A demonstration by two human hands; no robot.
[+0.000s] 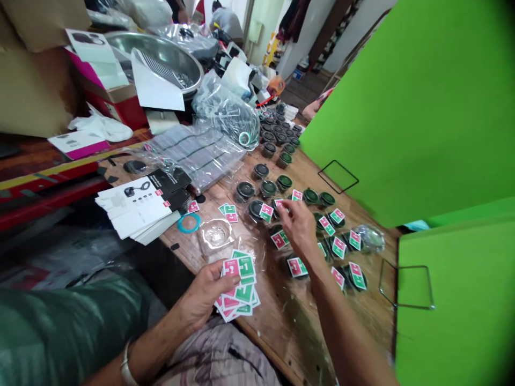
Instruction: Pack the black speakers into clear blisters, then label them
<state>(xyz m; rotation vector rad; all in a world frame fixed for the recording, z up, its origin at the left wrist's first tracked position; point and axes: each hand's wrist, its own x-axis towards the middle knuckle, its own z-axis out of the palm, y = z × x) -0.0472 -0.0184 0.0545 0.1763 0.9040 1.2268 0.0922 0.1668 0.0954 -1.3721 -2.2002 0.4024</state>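
Note:
My left hand (205, 292) is closed round a fanned stack of pink-and-green wipes packets (243, 292), marked 1 and 2, held low over the table's front edge. Out over the table, my right hand (300, 225) pinches a single wipes packet (278, 203) above the rows of small plastic cups. Just left of it another packet (266, 212) rests on a black-lidded cup (255, 208). Several cups to the right also bear packets, among them one packet (338, 247) lying tilted. A bare dark-lidded cup (268, 187) stands beyond my fingers.
Loose packets (230, 213), a clear plastic tray (217, 236) and a blue tape ring (189, 222) lie left of the cups. Printed leaflets (132, 206) and bagged goods (197, 153) sit farther left. Green panels (410, 107) border the right. A steel basin (161, 51) and a person (227, 24) are behind.

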